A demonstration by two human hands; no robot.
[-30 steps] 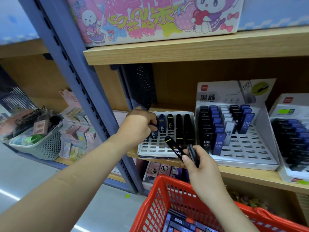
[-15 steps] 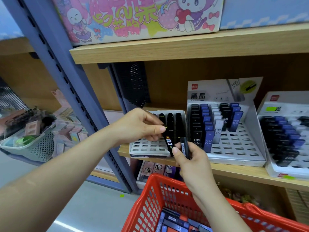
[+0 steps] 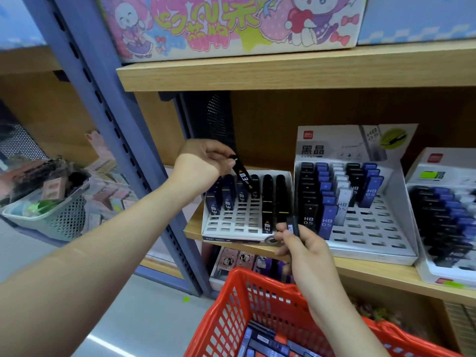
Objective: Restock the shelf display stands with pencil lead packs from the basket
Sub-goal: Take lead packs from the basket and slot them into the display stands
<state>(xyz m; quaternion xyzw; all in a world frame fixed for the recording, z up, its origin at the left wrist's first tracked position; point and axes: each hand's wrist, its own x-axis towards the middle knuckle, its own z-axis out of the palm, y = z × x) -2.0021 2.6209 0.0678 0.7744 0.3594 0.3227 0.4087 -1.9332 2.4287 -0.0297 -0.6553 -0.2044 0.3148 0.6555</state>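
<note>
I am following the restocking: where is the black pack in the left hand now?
In the head view, left of centre, the left hand pinches the black pack, tilted, above the back rows of the leftmost white stand.

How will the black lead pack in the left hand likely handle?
Probably stiff: the black pack juts straight though the left hand pinches only its top. Likely light, same reason. Slim, so it may tip outside the slotted stand.

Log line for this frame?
left hand: black pack over left stand | right hand: dark pack | red basket: more packs
</note>
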